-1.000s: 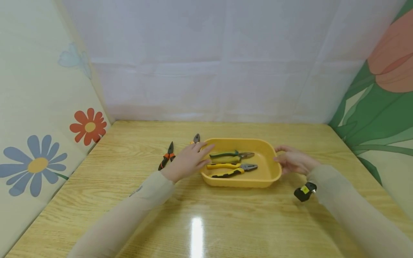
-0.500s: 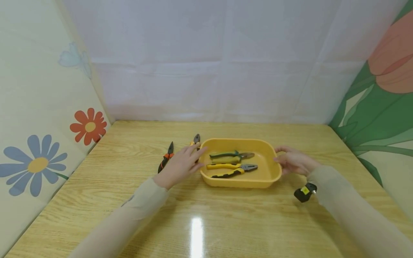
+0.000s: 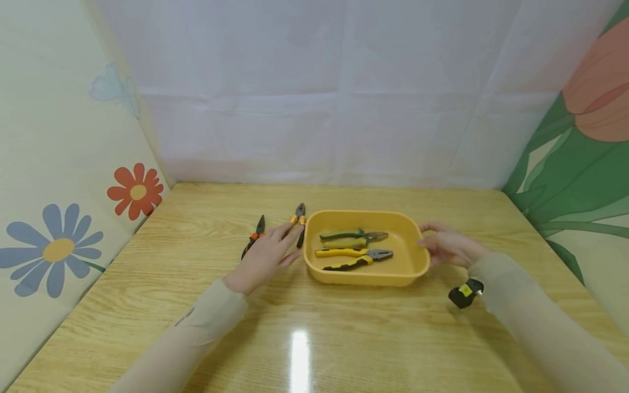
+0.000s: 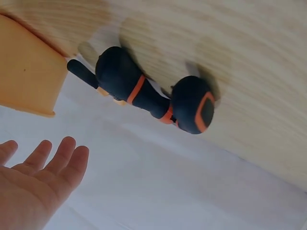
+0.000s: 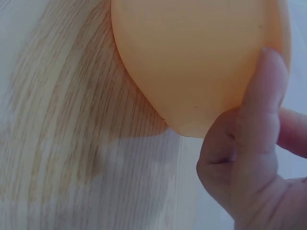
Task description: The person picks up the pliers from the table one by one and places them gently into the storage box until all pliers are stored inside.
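Wood-grain table [image 3: 366, 338], head view: yellow tray [image 3: 400, 251] just right of centre, holding green-handled pliers [image 3: 341, 235] and yellow-and-black pliers [image 3: 341, 252]; my left hand [image 3: 262, 259], released, fingers extended, at its left. Left wrist view: I log black-and-orange pliers [image 4: 117, 72], upper centre. Right wrist view: my right hand [image 5: 256, 153] grasping the yellow tray's edge, lower right.

Right of the left hand [image 3: 262, 261], the tray [image 3: 365, 279] holds combination pliers [image 3: 369, 255] and a second pair [image 3: 363, 235]. Needle-nose pliers [image 3: 255, 238] and a fourth pair [image 3: 300, 211] lie just beyond that hand.
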### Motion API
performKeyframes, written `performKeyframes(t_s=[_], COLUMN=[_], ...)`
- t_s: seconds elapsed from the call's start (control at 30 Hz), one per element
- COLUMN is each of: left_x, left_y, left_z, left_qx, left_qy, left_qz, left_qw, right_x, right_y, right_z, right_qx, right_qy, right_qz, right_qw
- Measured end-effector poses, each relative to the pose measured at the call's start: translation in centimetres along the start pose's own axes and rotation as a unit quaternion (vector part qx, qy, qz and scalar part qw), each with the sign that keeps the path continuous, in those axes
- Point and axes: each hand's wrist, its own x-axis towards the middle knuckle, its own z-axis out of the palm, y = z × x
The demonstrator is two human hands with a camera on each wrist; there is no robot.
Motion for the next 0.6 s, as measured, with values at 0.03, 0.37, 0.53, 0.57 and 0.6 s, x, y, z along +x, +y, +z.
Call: performKeyframes(t_s=[0.03, 0.37, 0.53, 0.57, 0.6], left_x=[-0.1, -1.2, -1.5, -1.6, -1.7], left_y=[0.0, -0.3, -0.5, -0.6, -0.6], left_z=[0.0, -0.1, -0.1, -0.2, -0.2], left_qx=[-0.001, 0.01, -0.001, 0.001, 0.001], left_qy=[0.001, -0.03, -0.048, -0.05, -0.052], left_qz=[0.0, -0.04, -0.061, -0.065, -0.068], left_qw=[1.0, 0.9987, 0.997, 0.9966, 0.9963], right_x=[0.0, 0.0, 0.1, 0.1, 0.1], right_y=[0.0, 0.0, 0.0, 0.1, 0.1], right_z=[0.0, 0.0, -0.1, -0.1, -0.1], right_qx=[0.0, 0.003, 0.001, -0.001, -0.001], right_qy=[0.001, -0.003, -0.001, -0.002, -0.002], right_qz=[0.001, 0.002, 0.002, 0.001, 0.001], right_qw=[1.0, 1.0, 1.0, 1.0, 1.0])
